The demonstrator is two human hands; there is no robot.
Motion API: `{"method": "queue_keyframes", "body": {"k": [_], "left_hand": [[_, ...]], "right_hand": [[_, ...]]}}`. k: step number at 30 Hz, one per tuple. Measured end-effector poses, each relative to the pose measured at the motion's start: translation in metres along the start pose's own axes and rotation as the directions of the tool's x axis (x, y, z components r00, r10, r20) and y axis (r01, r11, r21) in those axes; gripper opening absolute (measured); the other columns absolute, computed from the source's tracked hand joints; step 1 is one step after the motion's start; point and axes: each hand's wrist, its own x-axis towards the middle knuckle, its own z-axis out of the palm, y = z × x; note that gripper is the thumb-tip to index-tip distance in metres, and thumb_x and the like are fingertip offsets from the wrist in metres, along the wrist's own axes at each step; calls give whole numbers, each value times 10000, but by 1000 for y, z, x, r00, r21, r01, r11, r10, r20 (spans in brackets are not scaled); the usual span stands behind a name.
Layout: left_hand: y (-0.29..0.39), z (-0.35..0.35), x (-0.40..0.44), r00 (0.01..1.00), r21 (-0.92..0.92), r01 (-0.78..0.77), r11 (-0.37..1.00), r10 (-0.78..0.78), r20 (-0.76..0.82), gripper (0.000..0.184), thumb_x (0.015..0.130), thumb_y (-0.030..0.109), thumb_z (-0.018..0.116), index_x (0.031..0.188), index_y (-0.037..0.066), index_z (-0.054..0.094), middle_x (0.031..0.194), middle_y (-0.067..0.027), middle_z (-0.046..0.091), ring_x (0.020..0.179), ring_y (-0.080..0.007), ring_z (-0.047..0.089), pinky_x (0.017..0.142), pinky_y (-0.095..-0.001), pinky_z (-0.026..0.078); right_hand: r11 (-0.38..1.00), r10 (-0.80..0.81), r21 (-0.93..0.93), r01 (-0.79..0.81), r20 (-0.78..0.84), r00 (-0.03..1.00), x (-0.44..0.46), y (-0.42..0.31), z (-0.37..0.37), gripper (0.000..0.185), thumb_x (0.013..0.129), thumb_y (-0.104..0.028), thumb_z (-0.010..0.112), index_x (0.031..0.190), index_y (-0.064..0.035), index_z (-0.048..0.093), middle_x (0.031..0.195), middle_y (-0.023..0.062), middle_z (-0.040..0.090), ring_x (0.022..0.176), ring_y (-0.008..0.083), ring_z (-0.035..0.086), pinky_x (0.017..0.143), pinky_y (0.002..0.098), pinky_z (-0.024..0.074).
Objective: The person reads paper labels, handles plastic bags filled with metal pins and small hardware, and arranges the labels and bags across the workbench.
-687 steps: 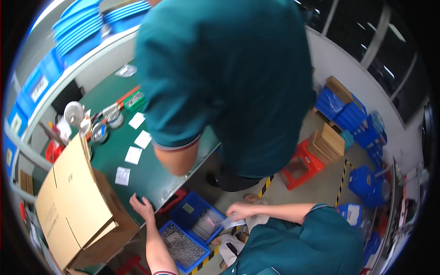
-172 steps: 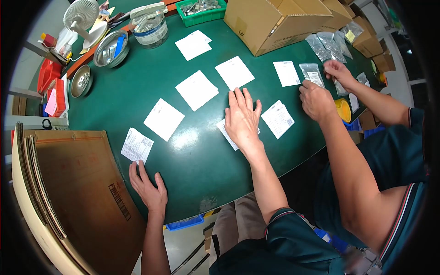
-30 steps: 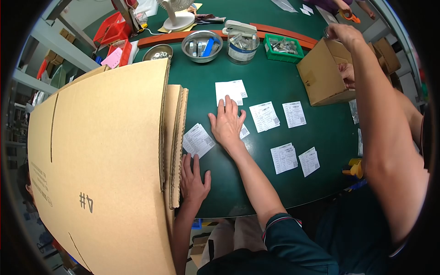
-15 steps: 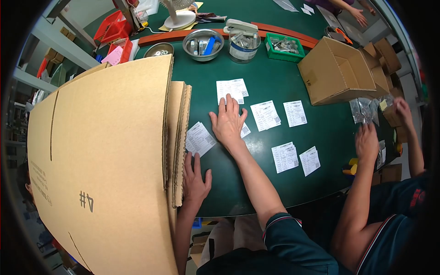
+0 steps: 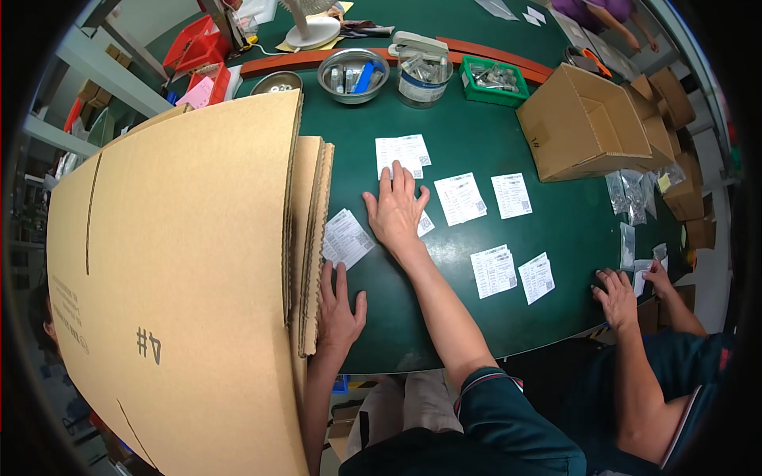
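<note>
My right hand (image 5: 395,210) lies flat with fingers spread, its fingertips on the lower edge of a small stack of printed paper slips (image 5: 402,151). Partly under that palm, another printed slip (image 5: 426,224) sticks out. My left hand (image 5: 340,317) rests on the table with fingers stretched out, their tips at the lower edge of a tilted stack of slips (image 5: 348,239). Large flat cardboard sheets (image 5: 182,278) marked "4#" stand close to its left and hide part of that hand and stack. Neither hand grips anything.
More slip stacks (image 5: 459,198) lie right of my hands on the green table (image 5: 429,317). Behind stand a metal bowl (image 5: 352,95), a clear tub (image 5: 421,91) and a green basket (image 5: 494,95). An open carton (image 5: 567,135) is at right, near a co-worker's hands (image 5: 617,297).
My hands have stayed in place. The co-worker's hands at right have moved down from the plastic bags toward the table's near edge. Another person at the far right top has shifted.
</note>
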Motion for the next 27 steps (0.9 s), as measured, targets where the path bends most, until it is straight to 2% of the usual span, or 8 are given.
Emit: {"method": "queue_keyframes", "body": {"k": [7, 9, 11, 14, 17, 19, 20, 27], "left_hand": [[2, -1, 0, 1000, -20, 20, 1000, -20, 15, 556, 753, 196, 537, 1234, 14, 325, 1250, -180, 297, 1178, -342, 265, 980, -461, 204], [2, -1, 0, 999, -15, 35, 999, -35, 12, 554, 753, 191, 538, 1232, 11, 326, 1248, -177, 299, 1179, -340, 263, 980, -461, 206], [1, 0, 0, 1000, -41, -1, 999, 0, -6, 551, 757, 192, 537, 1232, 12, 325, 1248, -175, 298, 1180, -339, 261, 980, -460, 208], [-2, 5, -3, 999, -8, -9, 1000, 8, -42, 541, 763, 194, 535, 1229, 10, 330, 1250, -175, 301, 1180, -339, 262, 978, -456, 214], [-5, 10, -7, 998, 38, 6, 999, -3, -65, 534, 756, 196, 544, 1214, 3, 352, 1253, -178, 308, 1182, -331, 270, 973, -453, 222], [-8, 11, -5, 984, 32, -103, 994, 106, -145, 533, 747, 195, 552, 1206, -1, 364, 1252, -178, 312, 1181, -328, 273, 973, -451, 223], [2, -5, 2, 998, 62, -43, 997, 45, -39, 534, 741, 193, 557, 1201, -3, 370, 1251, -177, 316, 1180, -329, 275, 975, -449, 221], [0, -3, 2, 999, 55, -28, 998, 31, -43, 529, 739, 202, 556, 1195, 3, 378, 1251, -169, 318, 1183, -321, 273, 982, -438, 216]], "right_hand": [[996, -58, 61, 65, -106, 993, 0, 6, -5, 414, 764, -156, 535, 1125, 25, 443, 1233, 168, 368, 1136, 283, 336, 889, 485, 243], [983, -117, 116, 141, -197, 973, -6, 2, -23, 321, 751, -54, 511, 1064, 16, 495, 1149, 151, 437, 1078, 274, 389, 859, 405, 296], [959, -134, 236, 159, -115, 984, -23, 3, -35, 331, 730, -20, 512, 1059, 7, 502, 1063, 130, 474, 1004, 261, 421, 816, 372, 320], [952, -178, 260, 163, 37, 983, -57, -2, -46, 369, 699, 3, 516, 1068, 2, 502, 999, 114, 485, 951, 256, 431, 784, 357, 330], [962, -155, 238, 132, 82, 984, -80, -8, -44, 413, 674, 24, 513, 1086, -1, 497, 994, 106, 481, 949, 258, 427, 788, 353, 326], [958, -197, 234, 167, 108, 975, -87, -8, -42, 462, 660, 34, 509, 1118, -23, 490, 1016, 112, 470, 962, 262, 419, 799, 359, 320], [963, -206, 200, 181, 113, 972, -90, -9, -41, 476, 656, 32, 513, 1126, -43, 492, 1030, 117, 460, 972, 263, 413, 807, 363, 315], [974, -217, 99, 206, 124, 968, -97, -12, -40, 511, 636, 16, 535, 1131, -111, 513, 1093, 117, 423, 1021, 259, 386, 843, 372, 288]]}}
